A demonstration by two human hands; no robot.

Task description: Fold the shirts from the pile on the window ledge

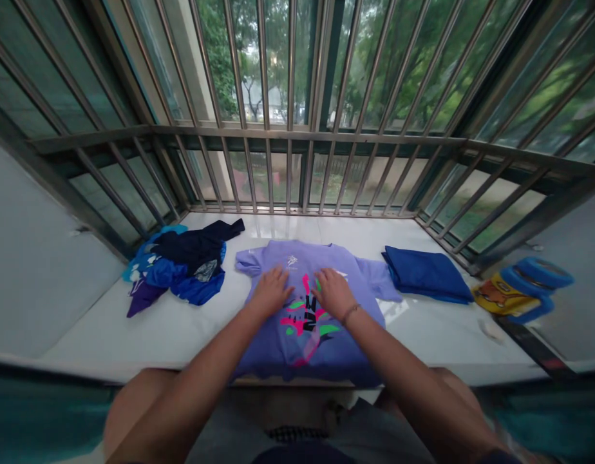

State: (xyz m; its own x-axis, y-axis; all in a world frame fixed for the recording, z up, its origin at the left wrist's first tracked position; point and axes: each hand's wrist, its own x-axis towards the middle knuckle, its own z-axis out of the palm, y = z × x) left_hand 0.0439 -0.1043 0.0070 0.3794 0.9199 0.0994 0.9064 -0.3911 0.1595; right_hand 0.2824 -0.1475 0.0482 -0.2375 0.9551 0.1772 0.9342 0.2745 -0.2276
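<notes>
A purple T-shirt (346, 335) with a pink, green and black print lies spread on the white sill, its lower edge at the sill's front. My left hand (272, 291) rests on the shirt's upper left part, below a small white logo, fingers apart. On the other side of the print, my right hand (334, 293) lies on the fabric, also with its fingers apart; a thin band circles that wrist. Both palms face down, and neither hand grips anything.
Crumpled dark and blue clothes (194, 258) lie at the left of the white sill (418, 335). A folded blue cloth (425, 274) is on the right, beside a blue-and-yellow jug (512, 293). Metal window bars (290, 135) stand behind and along the sides.
</notes>
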